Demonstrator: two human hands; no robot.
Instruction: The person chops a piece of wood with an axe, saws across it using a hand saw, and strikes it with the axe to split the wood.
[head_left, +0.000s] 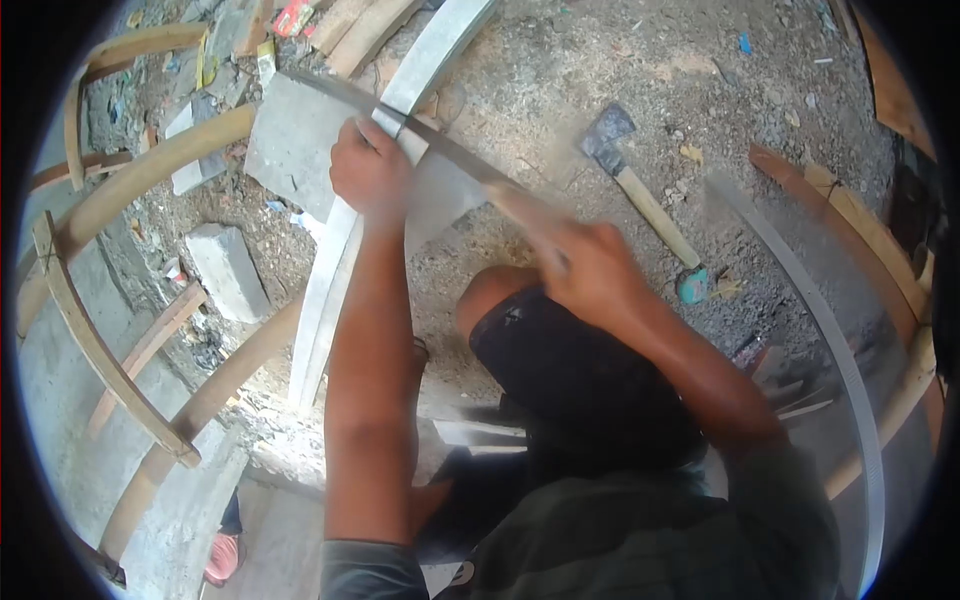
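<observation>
My left hand (370, 172) is closed around a long, pale grey length of stock (325, 285) that looks like a board or channel. It runs from the top of the view down to the lower left. My right hand (592, 272) grips the wooden handle of a handsaw (450, 155). The saw's blade lies across the stock, just beyond my left fingers, and its handle end is blurred. Under the stock is a flat grey slab (290, 150). My knee (495, 295) is close to my right hand.
A hatchet (640, 195) lies on the rubble-strewn ground (560, 90) to the right. Beyond it curves a long, thin metal strip (835, 350). A pale block (228, 270) and several wooden poles (155, 455) are at left. More timber (850, 215) stands at far right.
</observation>
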